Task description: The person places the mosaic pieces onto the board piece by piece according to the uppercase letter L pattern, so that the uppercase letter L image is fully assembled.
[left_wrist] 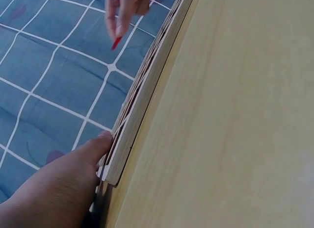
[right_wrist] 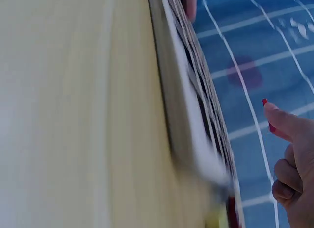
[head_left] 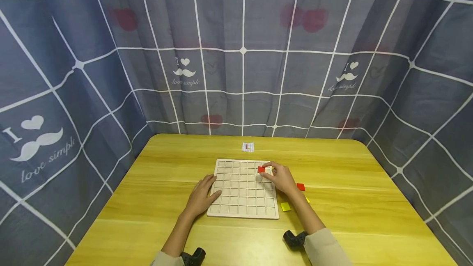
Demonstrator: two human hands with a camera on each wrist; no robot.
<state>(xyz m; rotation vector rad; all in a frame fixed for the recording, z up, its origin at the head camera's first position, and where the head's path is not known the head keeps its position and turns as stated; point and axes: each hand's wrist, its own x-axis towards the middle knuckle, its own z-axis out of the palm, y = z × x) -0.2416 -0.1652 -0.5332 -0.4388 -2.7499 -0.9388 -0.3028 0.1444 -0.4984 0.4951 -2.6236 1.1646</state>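
A pale wooden grid board (head_left: 242, 192) with square compartments lies on the yellow table. My left hand (head_left: 201, 197) rests on the board's left edge, fingers straight and thumb over the rim; in the left wrist view the thumb (left_wrist: 95, 148) lies at the rim. Between thumb and forefinger, my right hand (head_left: 281, 179) pinches a red square tile (head_left: 261, 169) over the board's upper right compartments. The right wrist view shows the red tile (right_wrist: 269, 115) edge-on at the fingertips, with the other fingers curled in.
Right of the board lie another red tile (head_left: 301, 186) and a yellow tile (head_left: 285, 207), with a second yellow tile (head_left: 307, 200) partly hidden by the right forearm. A small printed grid card (head_left: 248, 147) lies behind the board. A dark checked curtain (head_left: 229, 69) surrounds the table.
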